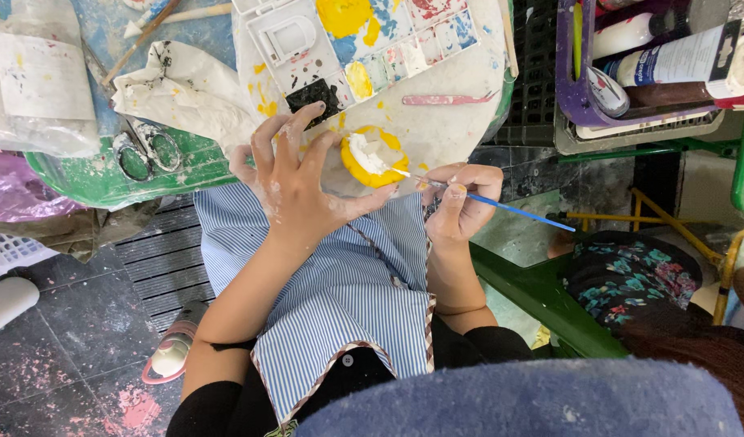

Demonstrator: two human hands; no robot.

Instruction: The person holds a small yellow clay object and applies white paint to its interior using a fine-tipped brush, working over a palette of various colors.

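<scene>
Steadying the yellow figurine (374,159) with splayed fingers, the left hand (295,182) faces the right hand (459,204), its grip pinching a blue paintbrush (501,205).

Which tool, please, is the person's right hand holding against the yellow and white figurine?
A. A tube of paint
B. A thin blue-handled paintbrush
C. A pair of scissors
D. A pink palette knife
B: the right hand pinches a thin blue-handled paintbrush whose tip meets the figurine, which the left hand steadies.
</scene>
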